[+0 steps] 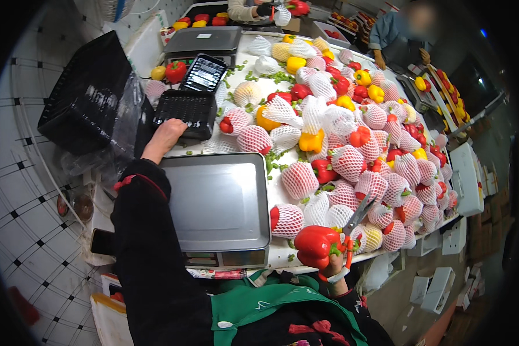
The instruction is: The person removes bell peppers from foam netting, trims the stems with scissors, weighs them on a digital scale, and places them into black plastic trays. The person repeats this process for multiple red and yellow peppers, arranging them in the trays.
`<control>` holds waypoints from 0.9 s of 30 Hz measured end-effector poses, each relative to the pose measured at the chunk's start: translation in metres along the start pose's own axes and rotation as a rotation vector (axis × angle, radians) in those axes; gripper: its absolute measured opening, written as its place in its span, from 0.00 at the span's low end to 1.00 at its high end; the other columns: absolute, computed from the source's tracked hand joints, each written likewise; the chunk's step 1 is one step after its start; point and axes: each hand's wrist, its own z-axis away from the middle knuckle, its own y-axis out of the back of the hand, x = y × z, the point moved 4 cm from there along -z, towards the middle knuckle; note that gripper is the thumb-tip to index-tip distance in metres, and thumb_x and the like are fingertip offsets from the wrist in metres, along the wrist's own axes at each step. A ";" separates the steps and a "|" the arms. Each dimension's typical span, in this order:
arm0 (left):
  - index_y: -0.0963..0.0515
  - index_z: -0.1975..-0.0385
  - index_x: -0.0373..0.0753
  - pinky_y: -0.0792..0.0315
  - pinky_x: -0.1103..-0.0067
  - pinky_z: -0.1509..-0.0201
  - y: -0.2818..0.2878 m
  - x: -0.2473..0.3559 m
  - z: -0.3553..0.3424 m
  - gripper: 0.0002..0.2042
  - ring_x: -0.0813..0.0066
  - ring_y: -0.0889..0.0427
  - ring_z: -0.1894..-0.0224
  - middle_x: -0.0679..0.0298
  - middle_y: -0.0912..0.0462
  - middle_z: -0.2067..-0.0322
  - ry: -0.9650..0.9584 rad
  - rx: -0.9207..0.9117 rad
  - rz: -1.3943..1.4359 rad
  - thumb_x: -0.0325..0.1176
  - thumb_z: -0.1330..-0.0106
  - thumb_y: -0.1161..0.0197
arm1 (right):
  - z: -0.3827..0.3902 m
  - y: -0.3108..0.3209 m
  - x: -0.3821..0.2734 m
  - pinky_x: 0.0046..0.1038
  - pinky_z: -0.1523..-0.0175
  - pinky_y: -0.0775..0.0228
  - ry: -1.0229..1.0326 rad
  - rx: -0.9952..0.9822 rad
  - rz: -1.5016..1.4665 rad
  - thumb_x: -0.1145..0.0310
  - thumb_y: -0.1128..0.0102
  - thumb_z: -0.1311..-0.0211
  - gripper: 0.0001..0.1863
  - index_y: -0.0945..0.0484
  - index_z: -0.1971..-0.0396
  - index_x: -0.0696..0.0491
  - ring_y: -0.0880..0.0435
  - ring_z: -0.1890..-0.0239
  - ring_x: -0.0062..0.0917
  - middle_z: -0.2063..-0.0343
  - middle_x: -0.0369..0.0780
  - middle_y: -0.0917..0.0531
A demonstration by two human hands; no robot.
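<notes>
My left hand reaches forward in a black sleeve and rests at the near edge of a black keypad, fingers apart, holding nothing. My right hand is at the table's near edge, shut on a red bell pepper; the same hand also holds scissors with orange handles, blades pointing up and away. A steel weighing scale lies between my hands, its platter bare.
A white table is heaped with red and yellow peppers in white foam nets. A black crate stands at the left, a second scale at the far end. Other people work at the far end and far right.
</notes>
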 end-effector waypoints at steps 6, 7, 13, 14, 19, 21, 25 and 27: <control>0.27 0.79 0.40 0.27 0.73 0.63 -0.013 -0.008 0.008 0.02 0.65 0.23 0.68 0.61 0.26 0.77 -0.028 0.094 -0.071 0.25 0.49 0.45 | 0.001 -0.003 0.006 0.35 0.41 0.34 0.045 0.015 0.059 0.51 0.33 0.55 0.43 0.38 0.43 0.61 0.25 0.47 0.34 0.49 0.45 0.25; 0.27 0.79 0.41 0.27 0.73 0.64 -0.015 -0.006 0.005 0.02 0.65 0.23 0.69 0.61 0.26 0.78 -0.021 0.072 -0.095 0.25 0.49 0.45 | 0.002 -0.010 0.001 0.35 0.41 0.34 0.061 0.025 0.071 0.51 0.33 0.56 0.44 0.39 0.42 0.61 0.25 0.47 0.33 0.49 0.45 0.26; 0.28 0.80 0.41 0.28 0.74 0.64 -0.002 -0.008 0.004 0.04 0.64 0.24 0.70 0.62 0.27 0.78 0.045 0.153 -0.149 0.24 0.53 0.41 | -0.001 -0.001 0.009 0.33 0.41 0.35 0.089 -0.001 0.096 0.57 0.32 0.56 0.42 0.40 0.42 0.60 0.26 0.47 0.31 0.49 0.44 0.26; 0.28 0.80 0.41 0.28 0.73 0.65 0.005 -0.008 0.006 0.04 0.64 0.24 0.71 0.62 0.27 0.79 0.056 0.230 -0.137 0.24 0.53 0.40 | -0.003 -0.004 0.008 0.33 0.41 0.35 0.077 -0.022 0.118 0.57 0.32 0.56 0.42 0.40 0.42 0.60 0.26 0.47 0.31 0.50 0.44 0.26; 0.31 0.81 0.41 0.32 0.72 0.70 0.097 0.071 -0.021 0.06 0.63 0.27 0.74 0.63 0.32 0.81 -0.055 0.452 0.086 0.24 0.54 0.40 | -0.020 -0.020 -0.005 0.32 0.41 0.35 0.011 -0.151 0.352 0.59 0.33 0.57 0.41 0.40 0.43 0.60 0.26 0.48 0.29 0.51 0.43 0.26; 0.26 0.75 0.37 0.31 0.72 0.71 0.105 0.112 -0.010 0.05 0.64 0.27 0.76 0.62 0.26 0.78 -0.162 0.329 0.157 0.24 0.52 0.38 | -0.032 -0.029 -0.007 0.31 0.43 0.34 -0.017 -0.101 0.287 0.69 0.35 0.56 0.37 0.40 0.43 0.59 0.25 0.50 0.28 0.51 0.42 0.26; 0.26 0.76 0.37 0.33 0.76 0.73 0.085 0.186 0.030 0.04 0.68 0.28 0.77 0.64 0.31 0.81 -0.267 0.120 0.180 0.25 0.50 0.40 | -0.072 -0.088 -0.027 0.29 0.47 0.30 0.098 -0.040 0.387 0.66 0.28 0.56 0.38 0.38 0.45 0.59 0.23 0.53 0.27 0.53 0.42 0.24; 0.26 0.76 0.36 0.34 0.76 0.72 0.090 0.209 0.043 0.04 0.70 0.29 0.76 0.65 0.32 0.81 -0.285 0.072 0.225 0.25 0.51 0.40 | -0.099 -0.110 -0.024 0.33 0.47 0.28 0.122 -0.129 0.560 0.70 0.29 0.54 0.34 0.35 0.47 0.59 0.22 0.52 0.27 0.51 0.42 0.25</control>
